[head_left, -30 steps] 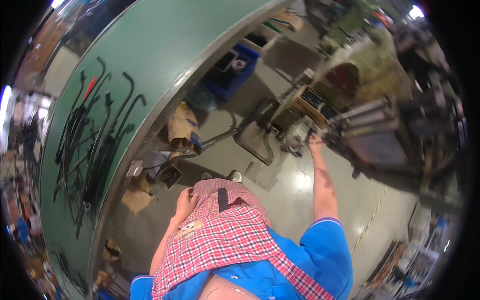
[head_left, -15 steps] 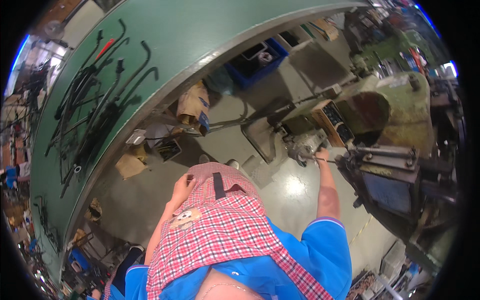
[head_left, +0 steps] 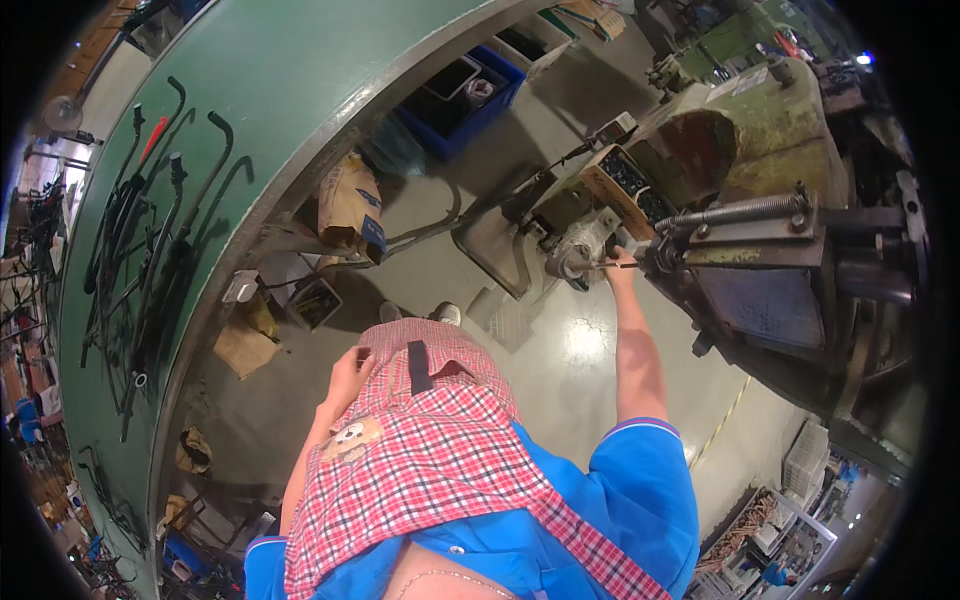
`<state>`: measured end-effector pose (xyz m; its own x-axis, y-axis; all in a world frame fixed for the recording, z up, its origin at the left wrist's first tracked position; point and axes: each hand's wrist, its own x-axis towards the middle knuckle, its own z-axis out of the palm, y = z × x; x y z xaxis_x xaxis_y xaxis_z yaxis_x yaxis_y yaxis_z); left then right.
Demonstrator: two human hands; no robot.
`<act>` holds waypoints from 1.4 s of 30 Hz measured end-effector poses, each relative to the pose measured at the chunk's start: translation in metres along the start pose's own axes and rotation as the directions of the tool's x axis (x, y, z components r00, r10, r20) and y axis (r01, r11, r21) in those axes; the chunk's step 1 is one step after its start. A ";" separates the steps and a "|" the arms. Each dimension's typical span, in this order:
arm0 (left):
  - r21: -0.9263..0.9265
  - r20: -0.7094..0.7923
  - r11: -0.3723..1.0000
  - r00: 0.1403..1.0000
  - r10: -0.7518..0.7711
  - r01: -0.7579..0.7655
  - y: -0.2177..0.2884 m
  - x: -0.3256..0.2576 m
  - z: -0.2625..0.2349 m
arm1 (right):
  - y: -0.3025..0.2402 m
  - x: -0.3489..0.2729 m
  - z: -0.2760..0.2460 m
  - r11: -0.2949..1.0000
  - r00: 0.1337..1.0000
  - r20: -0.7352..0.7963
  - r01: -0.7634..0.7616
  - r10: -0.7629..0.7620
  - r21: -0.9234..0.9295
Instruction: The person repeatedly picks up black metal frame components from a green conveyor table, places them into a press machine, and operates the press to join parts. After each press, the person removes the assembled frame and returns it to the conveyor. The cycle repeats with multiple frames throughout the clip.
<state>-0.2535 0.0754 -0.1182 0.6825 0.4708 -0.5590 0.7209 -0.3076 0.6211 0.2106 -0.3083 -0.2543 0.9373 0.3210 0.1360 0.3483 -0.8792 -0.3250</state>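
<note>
With the middle of the head view serving as the dial's centre, the right hand is working between two and three o'clock, at the near end of a large machine that is filling three o'clock. Its fingers are bending in around the spot where a thin bar is crossing in front of them; I cannot tell how tightly they are closing, or whether they are gripping that bar or something behind it. The bar is lying between the machine's tip and a silvery rounded fitting, which is sitting just beside the hand on its nine o'clock side

The left hand is resting at eight o'clock against the red checked apron, its fingers loosely bending and partly opening, with nothing showing in its hold

A box of dark parts is standing at two o'clock, near the right hand. A blue crate is sitting on the floor between eleven and twelve, and a brown paper sack is leaning at ten. Black bent bars are lying in a loose bunch on the green bench, between nine and ten o'clock
</note>
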 end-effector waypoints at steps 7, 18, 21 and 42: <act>0.011 0.044 0.999 0.998 0.036 -0.037 0.007 0.004 0.000 | 0.015 -0.011 0.000 0.795 0.890 0.046 -0.428 0.454 0.430; -0.046 0.006 0.996 0.997 0.080 -0.080 0.010 0.012 0.016 | -0.156 -0.037 -0.203 -0.108 0.853 0.516 -0.508 0.079 0.855; -0.016 0.056 0.997 0.996 0.070 -0.069 0.019 0.014 0.016 | -0.159 -0.036 -0.208 -0.028 0.854 0.509 -0.509 0.107 0.860; -0.037 0.028 0.997 0.997 0.073 -0.072 -0.006 -0.001 0.017 | -0.160 -0.044 -0.192 -0.036 0.836 0.536 -0.536 0.119 0.844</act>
<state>-0.2565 0.0632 -0.1308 0.7367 0.4239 -0.5268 0.6646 -0.3103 0.6797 0.1106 -0.2497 -0.0288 0.8331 0.3524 -0.4263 -0.5016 0.1568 -0.8507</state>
